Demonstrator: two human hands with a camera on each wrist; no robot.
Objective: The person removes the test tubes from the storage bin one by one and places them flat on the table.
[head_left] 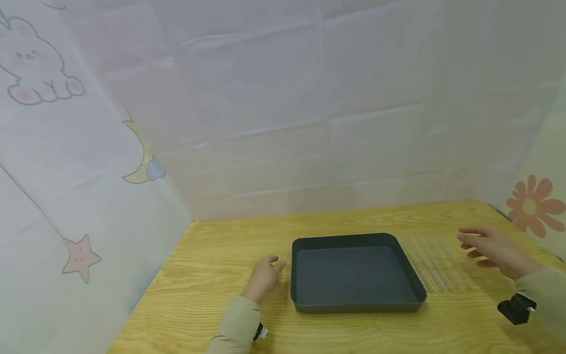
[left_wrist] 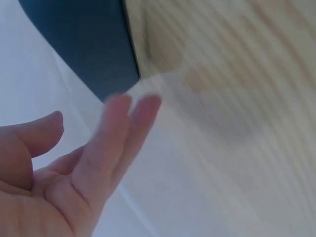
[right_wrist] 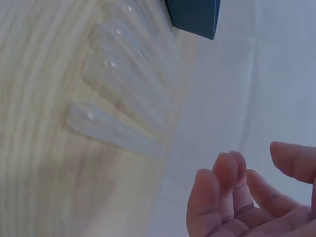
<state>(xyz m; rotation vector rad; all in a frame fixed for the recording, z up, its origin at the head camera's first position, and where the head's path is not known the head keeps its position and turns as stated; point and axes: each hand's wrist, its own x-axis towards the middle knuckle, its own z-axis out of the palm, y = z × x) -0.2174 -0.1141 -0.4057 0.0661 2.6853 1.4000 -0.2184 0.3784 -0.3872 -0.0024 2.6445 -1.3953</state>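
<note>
A dark grey rectangular tray (head_left: 349, 307) with raised walls lies on the wooden table. My left hand (head_left: 265, 276) hovers just off its left wall, holding nothing, fingers loosely bent. In the left wrist view that hand (left_wrist: 94, 158) has its fingers extended and thumb apart, near the tray's corner (left_wrist: 84, 39). Right of the tray several clear, round-ended tubes (head_left: 435, 268) lie side by side. My right hand (head_left: 497, 250) is beyond them to the right, empty, its fingers slightly bent. In the right wrist view the transparent tubes (right_wrist: 108, 128) lie fanned out past the fingertips (right_wrist: 202, 185).
The wooden table (head_left: 212, 275) meets a pale cloth backdrop (head_left: 274, 147) at its back edge. Printed cloth with a star (head_left: 81, 258) hangs at the left, and a flower print (head_left: 530, 206) at the right. A black wrist device (head_left: 516, 309) shows at the right sleeve.
</note>
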